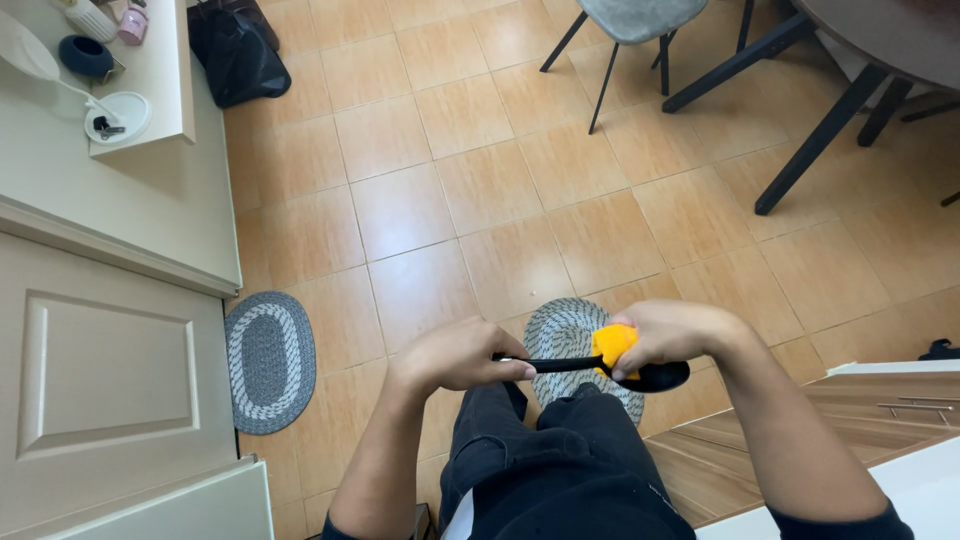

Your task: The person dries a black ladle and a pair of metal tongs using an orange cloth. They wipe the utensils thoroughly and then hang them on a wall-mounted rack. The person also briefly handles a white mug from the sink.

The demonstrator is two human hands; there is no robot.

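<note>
Two oval rugs [270,362], grey chair [632,20]

We hold both forearms out in front of us, bent inward at the wrists. Our left hand [460,357] is curled into a closed grip, and our right hand [668,335] pinches, fingers pressed down.

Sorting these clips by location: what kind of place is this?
Probably a home, by an entrance: tiled floor, oval woven mats, a dining chair and table, a panelled door.
</note>
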